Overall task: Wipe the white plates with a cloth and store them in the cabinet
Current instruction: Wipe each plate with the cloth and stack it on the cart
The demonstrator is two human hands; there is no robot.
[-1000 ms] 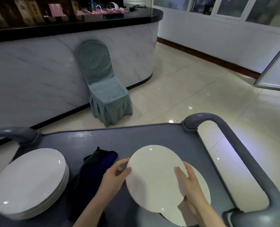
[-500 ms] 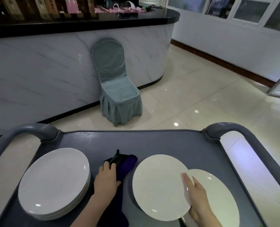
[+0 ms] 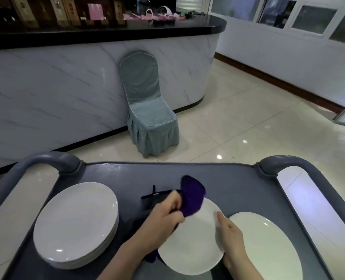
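Note:
My right hand (image 3: 231,241) grips the right rim of a white plate (image 3: 196,245) held tilted over the grey cart top (image 3: 228,182). My left hand (image 3: 163,217) is closed on a dark purple cloth (image 3: 191,196), whose upper flap lies over the plate's top left edge. A stack of white plates (image 3: 74,223) rests at the cart's left. Another white plate (image 3: 266,245) lies flat at the right, partly behind my right hand.
The cart has raised grey handles at the left (image 3: 36,160) and right (image 3: 301,164). Beyond it stands a chair in a teal cover (image 3: 147,106) against a marble-look counter (image 3: 66,81). Glossy tiled floor (image 3: 248,122) spreads to the right.
My left hand has picked the purple cloth up off the cart and brought it right onto the held plate's upper edge. The view shifted, so the plates sit further right.

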